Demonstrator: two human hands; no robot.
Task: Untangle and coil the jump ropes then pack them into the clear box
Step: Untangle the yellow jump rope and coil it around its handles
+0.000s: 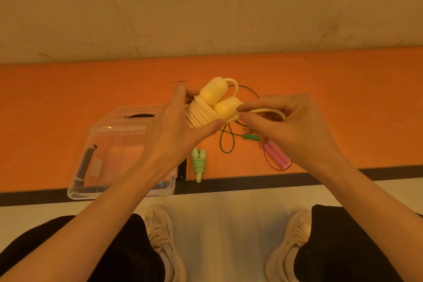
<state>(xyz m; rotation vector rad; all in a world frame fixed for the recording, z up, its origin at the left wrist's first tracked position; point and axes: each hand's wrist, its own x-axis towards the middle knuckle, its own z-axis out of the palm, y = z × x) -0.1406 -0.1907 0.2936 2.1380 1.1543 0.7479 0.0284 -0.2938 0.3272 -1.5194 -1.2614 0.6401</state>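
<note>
**Nearly wound: yellow rope held above the desk**

Up over the orange desk (68, 89), the yellow jump rope (201, 114) sits coiled in the left hand (169, 126), whose grip wraps the bundle. Just right of it, the right hand (290, 126) pinches its loose end. Below the bundle lie the pale green rope (198, 162), dark green rope (226, 142) and pink rope (275, 154); the clear box (103, 167) stands left.

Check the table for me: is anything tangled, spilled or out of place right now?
Nothing spilled or damaged. The dark green rope lies loose, uncoiled, on the orange table beside the pink-handled rope. The clear box holds no rope yet.
</note>
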